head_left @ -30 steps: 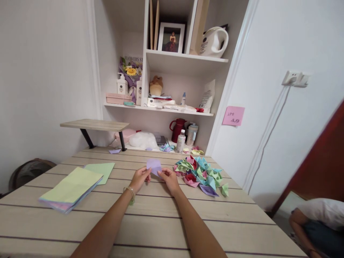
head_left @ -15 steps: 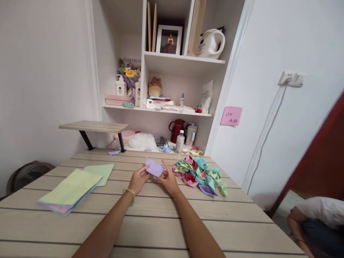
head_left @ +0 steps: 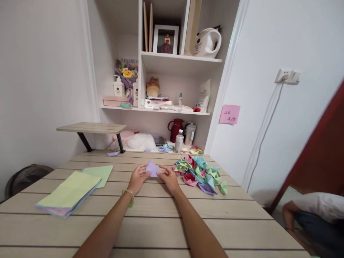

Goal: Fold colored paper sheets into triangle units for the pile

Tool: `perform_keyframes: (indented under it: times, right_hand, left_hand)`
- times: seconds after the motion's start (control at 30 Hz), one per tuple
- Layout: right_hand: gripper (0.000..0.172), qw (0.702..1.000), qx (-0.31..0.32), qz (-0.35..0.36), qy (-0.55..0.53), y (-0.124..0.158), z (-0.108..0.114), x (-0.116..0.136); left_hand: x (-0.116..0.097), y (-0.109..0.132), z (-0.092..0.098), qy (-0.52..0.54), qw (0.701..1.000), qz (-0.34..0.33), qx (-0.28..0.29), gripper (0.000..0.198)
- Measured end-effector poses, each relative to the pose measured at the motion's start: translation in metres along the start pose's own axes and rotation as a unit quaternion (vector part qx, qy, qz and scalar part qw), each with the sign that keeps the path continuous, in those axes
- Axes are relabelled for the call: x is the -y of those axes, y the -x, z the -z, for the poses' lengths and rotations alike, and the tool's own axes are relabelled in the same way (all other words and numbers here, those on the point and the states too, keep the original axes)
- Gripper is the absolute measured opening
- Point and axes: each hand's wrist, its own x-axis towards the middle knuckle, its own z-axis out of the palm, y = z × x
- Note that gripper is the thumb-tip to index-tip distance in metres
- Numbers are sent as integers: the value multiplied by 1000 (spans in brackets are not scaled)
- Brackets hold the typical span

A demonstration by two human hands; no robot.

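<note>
A small folded piece of purple paper point(head_left: 152, 169) is held up between my hands over the table. My left hand point(head_left: 138, 178) pinches its left side between thumb and fingers. At its lower right edge, my right hand point(head_left: 168, 179) is closed on the same paper. The paper now shows a pointed top corner and a wider bottom. Just right of my right hand lies a pile of folded paper boats point(head_left: 200, 172) in pink, green, blue, red and purple. Off to the left are a stack of yellow-topped paper sheets point(head_left: 70, 190) and a green sheet point(head_left: 100, 174).
A small raised wooden shelf point(head_left: 91, 127) stands at the table's back left. Behind the table, a white shelf unit point(head_left: 182, 59) holds a bottle point(head_left: 178, 142), a red jug point(head_left: 176, 130) and more folded paper point(head_left: 165, 148). A person point(head_left: 317, 218) is at the lower right.
The purple paper has gone from a flat rectangle to a shape with a pointed top. My right fingers, spread before, have closed on its right side. The view has shifted slightly.
</note>
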Motion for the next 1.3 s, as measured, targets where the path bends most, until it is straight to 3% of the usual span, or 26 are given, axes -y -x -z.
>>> perform_keyframes:
  times: [0.17,0.33,0.47,0.7,0.87,1.0,1.3]
  right_hand:
    - [28,997,5,26,71,1,-1,3]
    - [15,975,-61,102,190,1,0,6]
    - [13,961,-55,131,235,2,-3,6]
    - [33,998,17,-14,52,5,-12,9]
    - [41,996,51,-74,-30,7,-13,14]
    - [34,993,60,-92,-50,8,-13,17]
    - [30,990,65,-86,-94,6,-13,11]
  left_hand:
    - [1,-1,-1,20,998,51,-28,71]
    - [3,0,-4,54,994,91,-37,57]
    - [3,1,-3,77,993,92,-11,41]
    - [5,-4,4,26,998,54,-14,31]
    - [4,-4,5,-11,997,61,45,31]
    - [4,-2,5,-10,995,65,76,30]
    - [5,-3,6,-5,994,80,79,34]
